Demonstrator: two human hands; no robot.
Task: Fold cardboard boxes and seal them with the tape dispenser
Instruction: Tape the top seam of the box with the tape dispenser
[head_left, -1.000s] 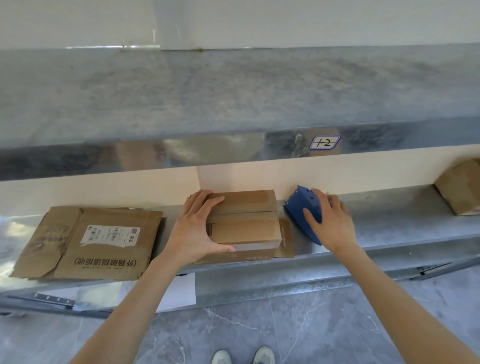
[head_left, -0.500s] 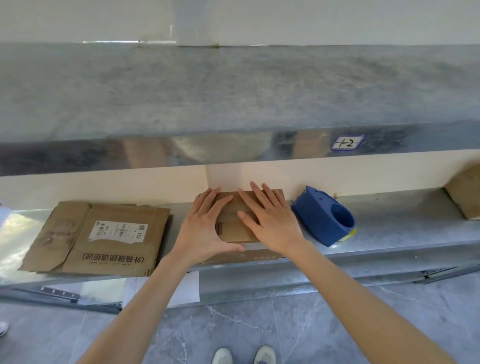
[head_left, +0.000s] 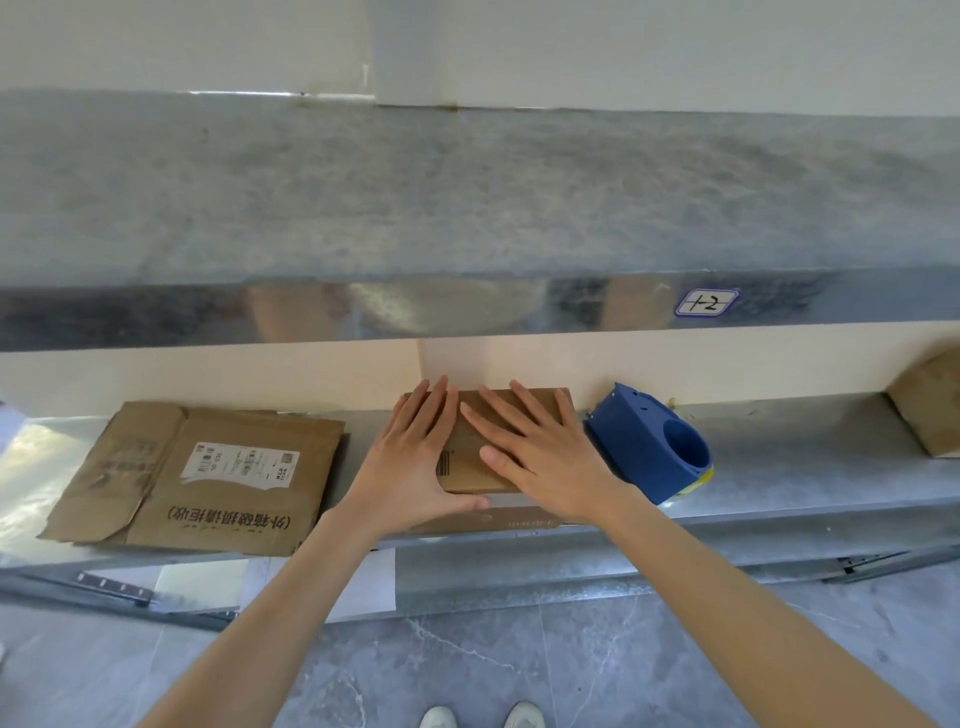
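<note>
On shelf (head_left: 805, 457), far left: flat carton (head_left: 197, 473), not folded up, white label facing up, apart from the work.

Left hand (head_left: 415, 467) lay flat on the box (head_left: 465, 475) top. Fingers were straight and close together, thumb spread along the near edge. It gripped nothing, just pressed.

Box sat mid-shelf with its back edge close to the wall, on a flat sheet (head_left: 498, 519) that stuck out toward me. Pale strip showed at the near top edge; couldn't tell if it was tape.

Right hand (head_left: 540, 457) was also flat, palm down, fingers fanned over the right half of the top. No curl, nothing held.

Dispenser (head_left: 649, 447) sat just right of the box, round opening toward me, nobody's hand on it. Second box (head_left: 930, 405) was far right, cut off by the frame edge.

Handling, my read:
- Box looked small and light, likely empty. It would skate on the metal shelf or on the sheet under it, so one hand should stay on top while taping.
- Corrugated board is stiff at edges and corners but soft mid-panel. Pressing along the flap seam made sense; leaning hard on the centre didn't.
- To lift it, pinch across the two short sides, not by the flaps.
- Dispenser is hard plastic, so take it round the body. Couldn't see the cutter, so keep fingers off the front edge.
</note>
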